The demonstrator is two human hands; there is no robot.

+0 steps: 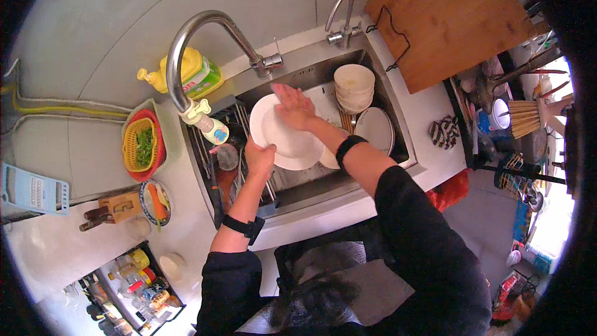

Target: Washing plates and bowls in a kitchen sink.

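Note:
Over the stainless steel sink [308,200], my left hand [262,158] grips the near left rim of a white plate [298,147], thumb on top. My right hand [295,108] lies flat on the plate's upper face, fingers spread. Stacked white bowls [354,81] stand at the sink's far right, with chopsticks [346,120] beside them. Another white plate [374,128] leans nearer the right wall. Left of my left hand, a rack holds a glass [227,156] and utensils. The large faucet [205,18] arches over the sink's left side.
A yellow detergent bottle [196,74] stands behind the sink. At left are a yellow basket of greens [140,144], a bowl with carrot [156,203] and a wooden knife block [122,207]. A smaller faucet [343,32], a wooden board [447,18] and a striped cloth [444,132] are at right.

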